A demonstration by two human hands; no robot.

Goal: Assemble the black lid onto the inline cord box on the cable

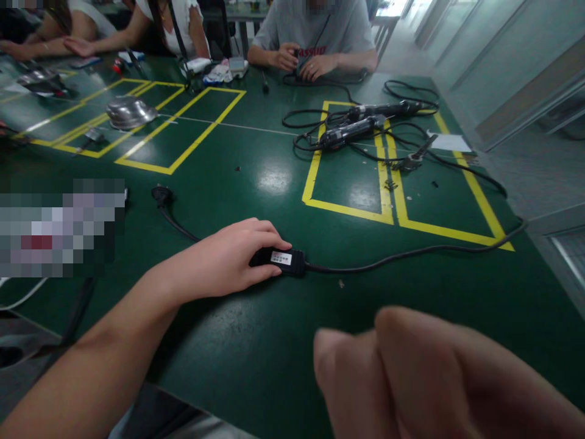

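My left hand [237, 259] grips a black inline cord box [286, 261] with a white label, lying flat on the green table. Fingers curl over its far side and the thumb presses the near side. From the box's right end a black cord [388, 261] runs across the table toward the right edge. On the other side the cord leads to a black plug [161, 195], beyond my left wrist. Close to the camera, my right hand [388, 372] hangs over the table with bent, closed fingers, slightly blurred. Whatever it holds, if anything, is hidden.
Two black corded power screwdrivers [351, 133] lie by yellow tape lines [347, 210], near small screws [390, 185]. A metal bowl-like part [130, 113] stands farther left. A person [315, 36] sits opposite, holding a small black object; others sit back left.
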